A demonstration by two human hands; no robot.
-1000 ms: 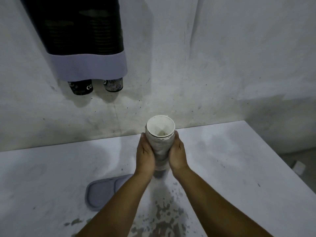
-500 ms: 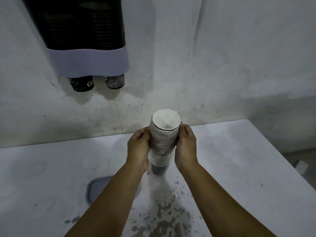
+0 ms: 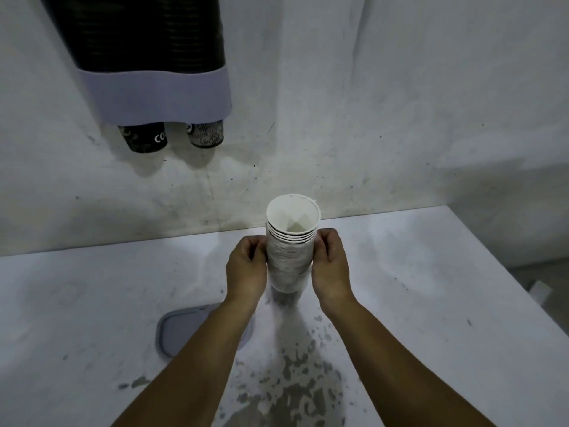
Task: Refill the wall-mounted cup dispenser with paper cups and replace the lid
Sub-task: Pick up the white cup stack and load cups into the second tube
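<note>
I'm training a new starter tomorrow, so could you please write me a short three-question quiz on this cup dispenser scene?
1. True or false: the grey lid is already back on the wall dispenser.
2. How many cup bottoms poke out beneath the dispenser? A) one B) two C) four
3. Fill in: the stack of paper cups is held between the ____ hands.

Key:
1. False; it lies on the white table, partly behind the left forearm.
2. B.
3. Both: left hand and right hand grip its sides.
</note>
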